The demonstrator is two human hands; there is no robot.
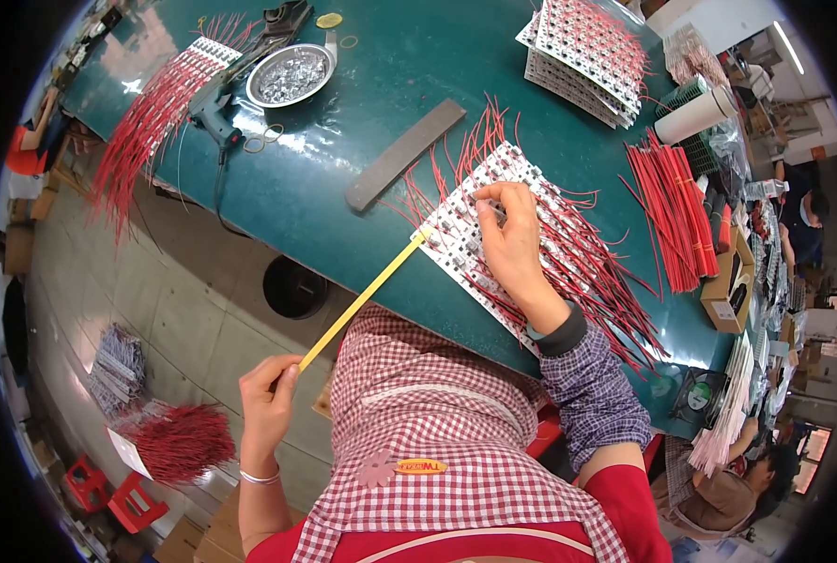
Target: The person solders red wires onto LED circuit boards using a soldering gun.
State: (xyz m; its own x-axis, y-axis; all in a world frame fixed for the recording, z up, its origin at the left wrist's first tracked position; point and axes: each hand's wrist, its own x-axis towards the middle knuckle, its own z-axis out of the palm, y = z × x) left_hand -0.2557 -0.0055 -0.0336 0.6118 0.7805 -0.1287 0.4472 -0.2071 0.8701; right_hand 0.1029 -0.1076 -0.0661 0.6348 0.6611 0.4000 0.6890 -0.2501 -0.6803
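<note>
My left hand (270,392), off the table's near edge, is closed on the lower end of a narrow yellow strip (357,305). The strip runs straight up to the left corner of a white circuit board panel (460,258). Rows of small dark parts cover the panel, and thin red wires (601,272) trail from it at both its far and right sides. Over the middle of the panel is my right hand (510,235), its fingers bent and pinched together. Whatever lies between those fingertips is too small to name.
A dark flat bar (405,155) lies behind the panel. Further off are a metal bowl of small parts (291,77), a glue gun (214,122), another wired panel (169,98) and stacked panels (583,61). Red wire bundles (676,216) lie at right; a co-worker (733,488) sits beyond.
</note>
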